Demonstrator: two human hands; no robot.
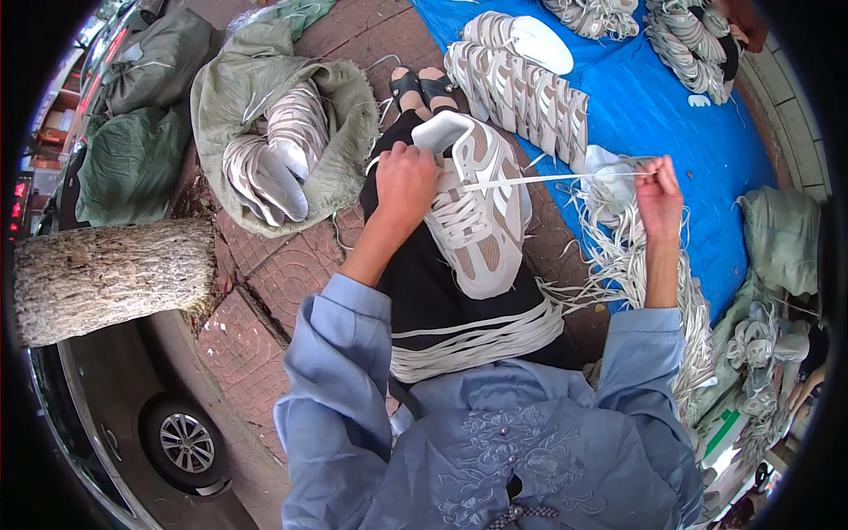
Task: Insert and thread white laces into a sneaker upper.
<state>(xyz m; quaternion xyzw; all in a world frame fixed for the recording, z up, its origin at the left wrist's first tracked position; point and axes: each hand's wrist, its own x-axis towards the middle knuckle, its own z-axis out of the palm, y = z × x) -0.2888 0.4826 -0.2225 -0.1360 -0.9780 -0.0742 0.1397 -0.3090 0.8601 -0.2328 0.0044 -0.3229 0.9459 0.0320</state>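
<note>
A beige and white sneaker (491, 252) rests on my lap, its toe pointing toward me. White laces cross its front in the lower eyelets. My right hand (661, 196) pinches a white shoelace (556, 179), drawn taut from the shoe out to the right. At the left edge of the shoe opening, my left hand (406, 184) is closed, and a bit of white lace shows beside it; the fingertips are partly hidden. Across my thighs lies a bundle of white laces (486, 344).
A row of stacked shoe uppers (521, 97) lies on a blue tarp (707, 168). Loose laces (618, 238) pile up at my right. An open green sack (349, 97) holds more uppers. At left are a tree trunk (115, 274) and a parked car (115, 397). Another person's hand (746, 22) shows top right.
</note>
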